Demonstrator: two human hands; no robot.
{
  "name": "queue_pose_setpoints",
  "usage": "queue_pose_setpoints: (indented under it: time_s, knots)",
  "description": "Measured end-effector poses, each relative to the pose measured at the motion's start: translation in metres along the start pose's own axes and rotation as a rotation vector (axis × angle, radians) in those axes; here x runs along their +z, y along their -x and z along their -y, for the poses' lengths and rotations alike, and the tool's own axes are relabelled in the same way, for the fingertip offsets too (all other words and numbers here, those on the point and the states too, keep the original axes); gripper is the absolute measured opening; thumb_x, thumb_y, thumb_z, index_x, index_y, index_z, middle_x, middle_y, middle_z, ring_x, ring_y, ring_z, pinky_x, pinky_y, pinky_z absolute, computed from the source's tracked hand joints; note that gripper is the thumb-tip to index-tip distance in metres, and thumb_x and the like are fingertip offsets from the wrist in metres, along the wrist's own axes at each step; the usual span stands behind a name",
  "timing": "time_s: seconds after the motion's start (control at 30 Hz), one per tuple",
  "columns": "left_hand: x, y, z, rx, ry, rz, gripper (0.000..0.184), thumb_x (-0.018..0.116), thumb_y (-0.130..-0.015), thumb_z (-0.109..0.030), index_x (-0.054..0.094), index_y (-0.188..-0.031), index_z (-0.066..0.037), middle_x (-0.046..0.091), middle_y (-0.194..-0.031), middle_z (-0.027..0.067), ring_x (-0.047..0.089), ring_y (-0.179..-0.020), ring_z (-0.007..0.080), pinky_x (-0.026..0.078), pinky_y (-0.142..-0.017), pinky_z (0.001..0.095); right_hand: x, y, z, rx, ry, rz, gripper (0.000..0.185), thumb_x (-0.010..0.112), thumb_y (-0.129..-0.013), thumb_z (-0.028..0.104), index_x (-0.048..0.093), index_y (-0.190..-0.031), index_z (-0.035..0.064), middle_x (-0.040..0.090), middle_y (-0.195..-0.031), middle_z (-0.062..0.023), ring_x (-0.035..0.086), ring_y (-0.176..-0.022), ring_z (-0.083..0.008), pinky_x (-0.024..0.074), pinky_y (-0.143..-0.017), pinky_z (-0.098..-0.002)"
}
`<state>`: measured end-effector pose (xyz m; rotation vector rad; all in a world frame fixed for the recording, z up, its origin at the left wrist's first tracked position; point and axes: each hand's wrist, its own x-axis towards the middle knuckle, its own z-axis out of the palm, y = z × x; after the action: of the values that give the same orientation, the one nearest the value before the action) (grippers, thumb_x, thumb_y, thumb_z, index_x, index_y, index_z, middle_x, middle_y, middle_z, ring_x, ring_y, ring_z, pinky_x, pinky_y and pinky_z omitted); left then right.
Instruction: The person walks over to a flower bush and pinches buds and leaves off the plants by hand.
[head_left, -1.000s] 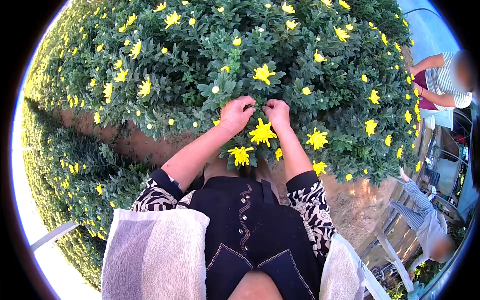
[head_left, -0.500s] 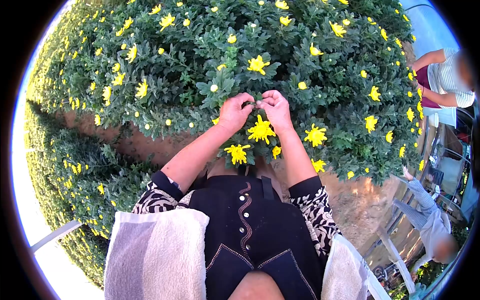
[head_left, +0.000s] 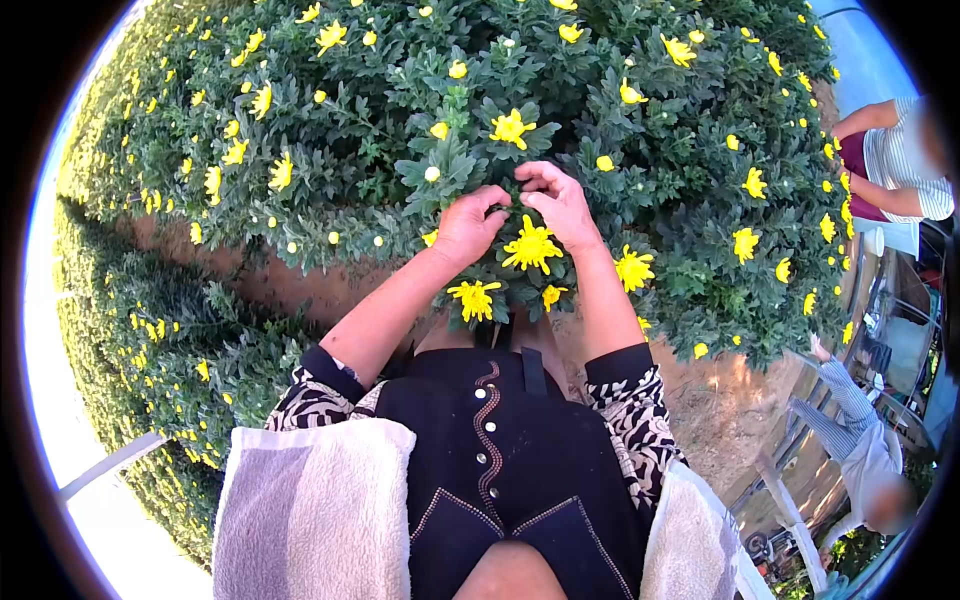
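Note:
Among yellow-flowered chrysanthemum plants [head_left: 400, 110], both my hands are close together over the near edge of the row. My left hand [head_left: 468, 226] is closed, thumb and forefinger pinched on a chrysanthemum stem; the leaves around it partly hide the grip. To its right, my right hand [head_left: 562, 208] has its fingers curled loosely, with a gap between thumb and fingertips and nothing visible in them. A large yellow bloom [head_left: 532, 246] sits just below the hands, and another flower [head_left: 508, 128] stands above them. Beside the left hand is a pale round bud [head_left: 432, 174].
Bare soil [head_left: 725, 410] runs along the row at lower right, and a soil furrow [head_left: 290, 285] lies at left. Two other people are at right: one in a striped top [head_left: 890, 160], another in a grey top [head_left: 868, 460]. A towel [head_left: 315, 500] hangs over my shoulder.
My right hand has drawn slightly right, away from the left hand, and its thumb and fingers have parted. The left hand stays nearly in place. Nearby blooms have shifted slightly.

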<state>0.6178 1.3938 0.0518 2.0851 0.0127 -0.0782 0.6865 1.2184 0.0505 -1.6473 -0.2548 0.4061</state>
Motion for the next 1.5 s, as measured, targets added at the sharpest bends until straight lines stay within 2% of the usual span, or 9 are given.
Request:
queue_pose_setpoints:
  time_s: [0.23, 0.33, 0.57, 0.7, 0.77, 1.03, 1.27, 1.43, 1.5]
  knots:
    - [0.003, -0.002, 0.000, 0.034, 0.012, 0.025, 0.016, 0.066, -0.082, -0.001, 0.061, -0.097, -0.004, 0.063, -0.088, 0.0072, 0.060, -0.080, 0.0178, 0.048, -0.075, 0.0289, -0.007, 0.001, -0.020, 0.153, -0.156, 0.158, 0.015, 0.067, -0.082, 0.003, 0.070, -0.097, 0.0022, 0.068, -0.085, -0.0001, 0.060, -0.073, -0.0085, 0.0490, -0.071, -0.0225]
    - [0.005, -0.002, 0.000, 0.022, 0.000, 0.036, 0.015, 0.066, -0.083, -0.003, 0.062, -0.097, -0.004, 0.063, -0.088, 0.0068, 0.060, -0.080, 0.0167, 0.048, -0.075, 0.0287, -0.004, 0.005, -0.025, 0.620, -0.461, -0.121, 0.009, 0.070, -0.078, 0.009, 0.067, -0.086, 0.0099, 0.066, -0.076, 0.0003, 0.059, -0.065, -0.0114, 0.0439, -0.060, -0.0250]
    - [0.011, -0.002, -0.007, -0.017, 0.007, 0.049, 0.013, 0.065, -0.084, -0.003, 0.064, -0.097, -0.005, 0.064, -0.087, 0.0055, 0.059, -0.079, 0.0138, 0.049, -0.075, 0.0277, -0.011, 0.002, -0.044, 0.889, -0.437, -0.074, 0.012, 0.070, -0.076, 0.018, 0.066, -0.085, 0.0115, 0.064, -0.075, -0.0014, 0.060, -0.064, -0.0154, 0.0448, -0.059, -0.0341]
    - [0.017, -0.006, 0.000, -0.012, 0.039, 0.006, 0.012, 0.064, -0.085, -0.003, 0.064, -0.097, -0.004, 0.064, -0.085, 0.0031, 0.058, -0.078, 0.0100, 0.048, -0.073, 0.0258, -0.014, 0.001, -0.036, 0.870, -0.076, -0.171, 0.012, 0.070, -0.076, 0.011, 0.067, -0.087, 0.0080, 0.066, -0.077, -0.0015, 0.060, -0.064, -0.0128, 0.0469, -0.061, -0.0314]
    - [0.019, -0.008, -0.002, -0.037, 0.087, -0.010, 0.012, 0.064, -0.085, -0.003, 0.064, -0.097, -0.005, 0.063, -0.084, 0.0007, 0.056, -0.076, 0.0070, 0.047, -0.071, 0.0242, -0.010, 0.009, -0.054, 0.233, 0.038, -0.258, 0.017, 0.070, -0.075, 0.002, 0.068, -0.092, 0.0045, 0.068, -0.078, -0.0021, 0.061, -0.067, -0.0101, 0.0490, -0.065, -0.0277]
    - [0.026, -0.010, 0.007, -0.051, 0.097, 0.003, 0.011, 0.063, -0.087, -0.001, 0.063, -0.097, -0.005, 0.060, -0.080, -0.0022, 0.052, -0.072, 0.0033, 0.045, -0.066, 0.0215, -0.011, 0.019, -0.039, -0.056, 0.197, -0.123, 0.022, 0.070, -0.076, -0.001, 0.071, -0.098, 0.0030, 0.070, -0.087, -0.0094, 0.067, -0.076, -0.0190, 0.0510, -0.072, -0.0297]
    - [0.024, -0.009, -0.009, -0.152, 0.172, -0.029, 0.011, 0.063, -0.087, -0.001, 0.063, -0.096, -0.006, 0.060, -0.077, -0.0035, 0.051, -0.070, 0.0031, 0.044, -0.064, 0.0216, -0.017, 0.021, -0.040, 0.182, 0.826, 0.036, 0.022, 0.067, -0.077, 0.014, 0.074, -0.097, 0.0151, 0.070, -0.098, -0.0105, 0.066, -0.091, -0.0328, 0.0527, -0.079, -0.0404]
    - [0.029, -0.012, -0.004, -0.121, 0.230, -0.059, 0.011, 0.064, -0.086, 0.000, 0.062, -0.095, -0.005, 0.059, -0.077, -0.0037, 0.051, -0.068, 0.0031, 0.044, -0.063, 0.0214, -0.019, 0.025, -0.040, -0.022, 0.529, -0.164, 0.031, 0.066, -0.074, 0.005, 0.071, -0.104, 0.0122, 0.069, -0.106, -0.0109, 0.067, -0.095, -0.0293, 0.0522, -0.083, -0.0371]
    - [0.025, -0.010, -0.012, -0.157, 0.126, -0.048, 0.013, 0.065, -0.084, 0.000, 0.062, -0.096, -0.005, 0.059, -0.078, -0.0033, 0.050, -0.069, 0.0024, 0.044, -0.063, 0.0219, -0.017, 0.020, -0.042, 0.112, -0.061, -0.065, 0.029, 0.069, -0.076, 0.004, 0.068, -0.105, 0.0062, 0.070, -0.102, -0.0119, 0.067, -0.094, -0.0218, 0.0506, -0.085, -0.0320]
